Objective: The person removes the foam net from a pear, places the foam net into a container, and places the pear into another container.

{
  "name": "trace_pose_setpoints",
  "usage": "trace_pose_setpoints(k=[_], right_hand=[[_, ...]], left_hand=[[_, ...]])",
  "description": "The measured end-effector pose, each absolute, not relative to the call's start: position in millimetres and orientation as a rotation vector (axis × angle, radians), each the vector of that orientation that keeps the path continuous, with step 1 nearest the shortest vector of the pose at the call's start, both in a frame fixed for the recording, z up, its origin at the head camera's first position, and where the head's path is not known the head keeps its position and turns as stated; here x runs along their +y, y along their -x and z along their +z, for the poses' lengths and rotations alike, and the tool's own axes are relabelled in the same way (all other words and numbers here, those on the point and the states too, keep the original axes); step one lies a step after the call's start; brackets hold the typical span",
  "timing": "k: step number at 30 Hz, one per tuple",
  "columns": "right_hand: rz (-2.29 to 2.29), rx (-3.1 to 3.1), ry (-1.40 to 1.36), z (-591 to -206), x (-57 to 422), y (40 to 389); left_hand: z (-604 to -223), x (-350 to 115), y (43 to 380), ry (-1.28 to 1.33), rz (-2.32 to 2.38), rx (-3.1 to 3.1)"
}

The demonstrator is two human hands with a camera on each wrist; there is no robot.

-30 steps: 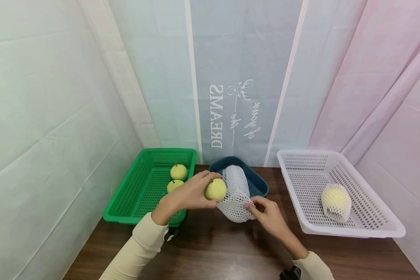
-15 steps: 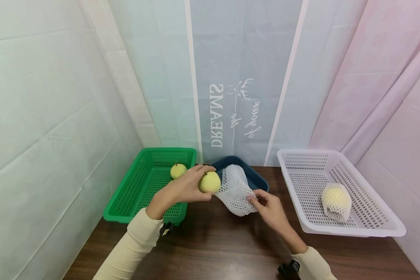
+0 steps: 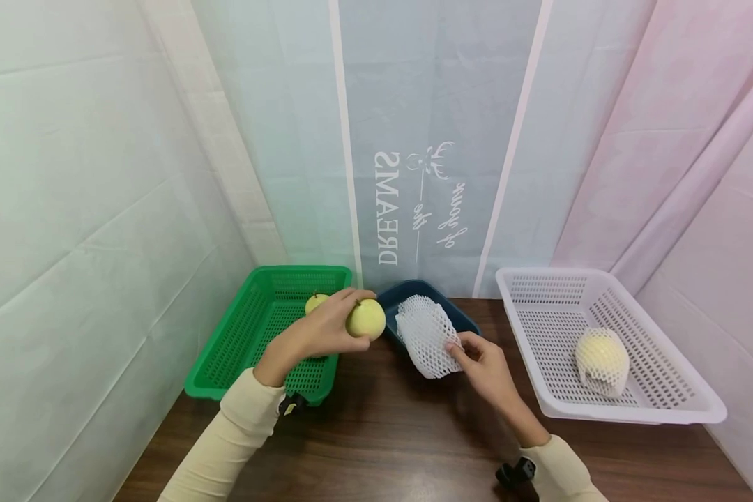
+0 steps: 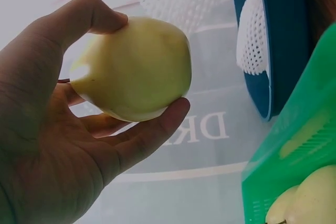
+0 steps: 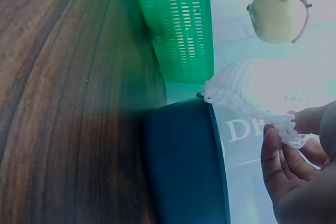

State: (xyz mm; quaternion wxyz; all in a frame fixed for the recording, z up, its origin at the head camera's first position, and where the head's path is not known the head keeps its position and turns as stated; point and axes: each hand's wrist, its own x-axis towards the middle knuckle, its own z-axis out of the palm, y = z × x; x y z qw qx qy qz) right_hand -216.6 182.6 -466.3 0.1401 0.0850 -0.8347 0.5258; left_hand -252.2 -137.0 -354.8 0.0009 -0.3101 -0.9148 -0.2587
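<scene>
In the head view my left hand (image 3: 316,333) holds a round yellow-green pear (image 3: 367,319), gripped between thumb and fingers above the right rim of the green basket (image 3: 219,348). The left wrist view shows the thumb on one side of the pear (image 4: 136,69) and the fingers on the other. My right hand (image 3: 488,373) pinches the edge of a white foam net sleeve (image 3: 438,348) in front of the blue tray (image 3: 467,322). The sleeve (image 5: 252,87) hangs apart from the pear. More white foam netting (image 3: 414,307) lies in the tray, partly covered.
Inside the green basket sit other pears (image 3: 314,302), partly hidden by my left hand. A white basket (image 3: 539,376) on the right contains one pear in a foam net (image 3: 602,362). The brown wooden table (image 3: 389,432) extends in front; a printed curtain (image 3: 427,104) hangs behind.
My left hand has drawn the pear left and slightly up, away from the netting. The right hand, still pinching the sleeve, has shifted slightly up, and the sleeve hangs flatter.
</scene>
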Motion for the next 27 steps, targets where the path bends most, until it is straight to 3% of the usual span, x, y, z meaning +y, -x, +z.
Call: trace_pose_setpoints(k=[27], right_hand=[[1.575, -2.453, -0.074, -455, 175, 243]], left_hand=[[-355, -169, 275, 0.858, -0.847, -2.907]])
